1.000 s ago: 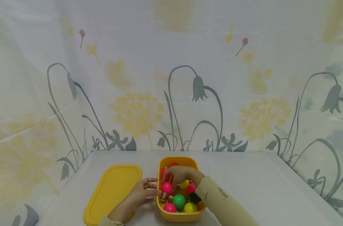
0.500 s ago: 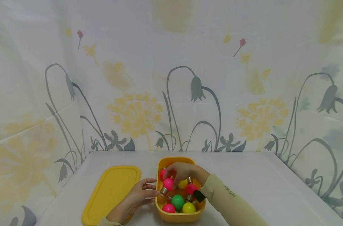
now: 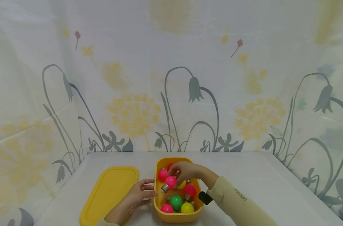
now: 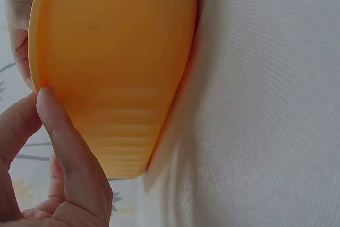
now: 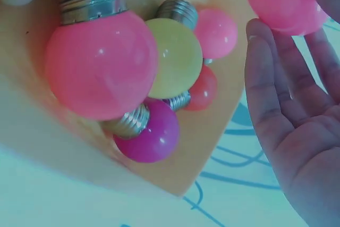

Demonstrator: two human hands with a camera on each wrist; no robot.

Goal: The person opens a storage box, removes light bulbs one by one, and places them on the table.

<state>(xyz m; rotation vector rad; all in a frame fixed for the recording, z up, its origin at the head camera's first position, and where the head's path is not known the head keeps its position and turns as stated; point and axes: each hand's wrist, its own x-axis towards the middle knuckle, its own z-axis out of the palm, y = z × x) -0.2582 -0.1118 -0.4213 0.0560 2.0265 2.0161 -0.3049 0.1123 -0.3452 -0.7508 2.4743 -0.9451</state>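
Observation:
My right hand (image 3: 185,172) is over a yellow plastic box (image 3: 180,217) and pinches a pink light bulb (image 3: 171,182) by its round globe. The metal screw base of that bulb points down and to the left in the head view; the right wrist view shows the globe (image 5: 284,1) between thumb and fingers. My left hand (image 3: 137,194) is at the box's left side, fingers fairly straight, thumb (image 4: 58,123) against the wall right at the rim. Inside the box lie a green bulb (image 3: 176,202), a yellow bulb (image 3: 187,207) and several other coloured bulbs.
A flat yellow lid (image 3: 112,191) lies on the white-covered table (image 3: 245,185), left of the box. Behind the table hangs a white cloth (image 3: 143,78) printed with flowers. A small black device (image 3: 205,198) sits at my right wrist.
My right hand has risen slightly and shifted right within the box outline, bringing the pink bulb up with it. My left hand stays at the box's side. The whole head view drifts slightly left.

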